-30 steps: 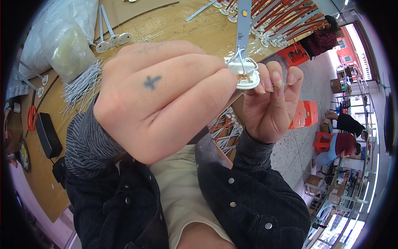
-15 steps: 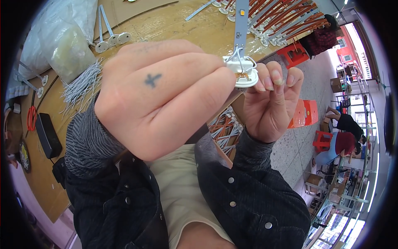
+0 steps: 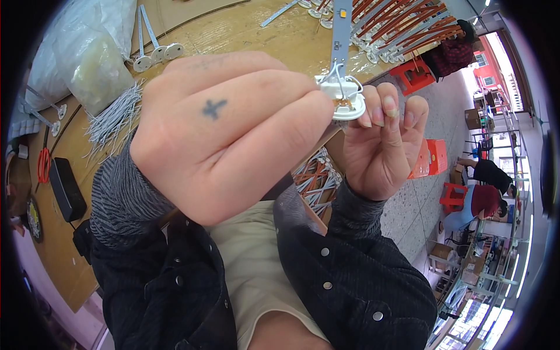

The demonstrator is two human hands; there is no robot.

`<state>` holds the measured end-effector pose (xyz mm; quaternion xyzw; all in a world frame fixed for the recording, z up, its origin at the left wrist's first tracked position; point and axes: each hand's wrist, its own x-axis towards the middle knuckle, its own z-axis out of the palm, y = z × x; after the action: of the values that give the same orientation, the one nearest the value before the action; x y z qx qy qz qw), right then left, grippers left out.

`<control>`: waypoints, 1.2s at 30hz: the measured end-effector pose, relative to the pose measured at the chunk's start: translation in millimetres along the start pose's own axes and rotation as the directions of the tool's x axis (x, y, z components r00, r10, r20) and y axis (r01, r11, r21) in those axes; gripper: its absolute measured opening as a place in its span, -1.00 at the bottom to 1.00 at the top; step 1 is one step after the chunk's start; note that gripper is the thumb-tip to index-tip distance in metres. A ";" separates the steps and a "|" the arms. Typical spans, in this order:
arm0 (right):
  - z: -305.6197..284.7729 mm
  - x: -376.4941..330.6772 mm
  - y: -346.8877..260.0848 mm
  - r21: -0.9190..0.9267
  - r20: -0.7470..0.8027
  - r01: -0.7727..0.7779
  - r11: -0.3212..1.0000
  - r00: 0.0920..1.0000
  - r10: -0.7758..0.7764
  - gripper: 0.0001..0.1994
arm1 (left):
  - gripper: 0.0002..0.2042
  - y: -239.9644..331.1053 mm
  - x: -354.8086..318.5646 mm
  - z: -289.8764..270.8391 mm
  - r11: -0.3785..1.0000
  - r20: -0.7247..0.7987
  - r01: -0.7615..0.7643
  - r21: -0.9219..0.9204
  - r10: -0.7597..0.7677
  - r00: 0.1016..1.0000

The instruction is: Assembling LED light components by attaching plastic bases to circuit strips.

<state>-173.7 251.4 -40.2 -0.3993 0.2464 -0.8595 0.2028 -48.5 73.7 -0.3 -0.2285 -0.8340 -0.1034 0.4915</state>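
In front of me a narrow LED light strip point(image 3: 339, 41) stands up from a round white end cap point(image 3: 349, 111). Thin white wires point(image 3: 333, 74) loop between the strip and the cap's inside, where a small brownish part shows. My left hand point(image 3: 233, 128) is closed, back toward me, gripping at the cap's left side; its fingertips are hidden. At the cap's right edge, my right hand point(image 3: 388, 140) pinches with thumb and fingertips, the other fingers curled.
Cut white wires point(image 3: 114, 119) lie on the wooden table point(image 3: 245, 35) beside plastic bags point(image 3: 93, 64). Red-handled scissors point(image 3: 44, 166) and a black box point(image 3: 67, 189) are at left. Finished-looking strips point(image 3: 396, 29) crowd the far right; more fill a box point(image 3: 318, 181) below. Red stools point(image 3: 414, 76) and people are beyond.
The end cap and strip have shifted very slightly to the right and tilted a little. Both hands keep nearly the same position and grip.
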 end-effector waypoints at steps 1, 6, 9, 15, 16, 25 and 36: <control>-0.8 0.1 0.4 0.002 0.001 0.002 1.000 1.000 -0.002 -0.76 | -0.76 -0.2 -0.2 0.9 1.000 -0.002 -0.003 -0.002 0.003 1.000; -2.3 0.0 0.2 0.015 -0.008 0.001 1.000 1.000 -0.001 -0.77 | -0.76 -0.9 -1.0 2.9 1.000 -0.006 -0.003 -0.004 0.003 1.000; -1.8 -0.4 0.1 0.006 -0.015 0.009 1.000 1.000 -0.009 -0.77 | -0.76 -0.8 -0.7 2.4 1.000 -0.002 -0.005 -0.003 0.005 1.000; 0.1 0.4 0.6 -0.031 -0.022 0.027 0.999 0.999 -0.028 -0.77 | -0.75 -0.5 -0.6 1.6 1.000 -0.003 -0.014 0.012 0.014 1.000; -0.5 0.3 0.9 -0.039 -0.024 0.030 0.999 0.999 -0.031 -0.76 | -0.75 -0.6 -0.6 2.0 1.000 0.006 -0.007 0.007 0.007 1.000; -0.3 0.3 1.7 -0.012 -0.030 0.064 0.998 0.998 -0.064 -0.77 | -0.75 -2.7 -2.6 5.6 1.000 -0.036 -0.024 -0.005 0.024 0.999; -4.4 -1.2 0.1 0.001 -0.032 0.044 0.999 0.998 -0.044 -0.77 | -0.74 -0.2 -0.8 3.9 1.000 -0.008 0.000 -0.009 0.000 1.000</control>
<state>-176.4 253.2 -43.4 -0.3907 0.2401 -0.8702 0.1800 -51.3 74.9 -2.9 -0.2305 -0.8316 -0.1080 0.4936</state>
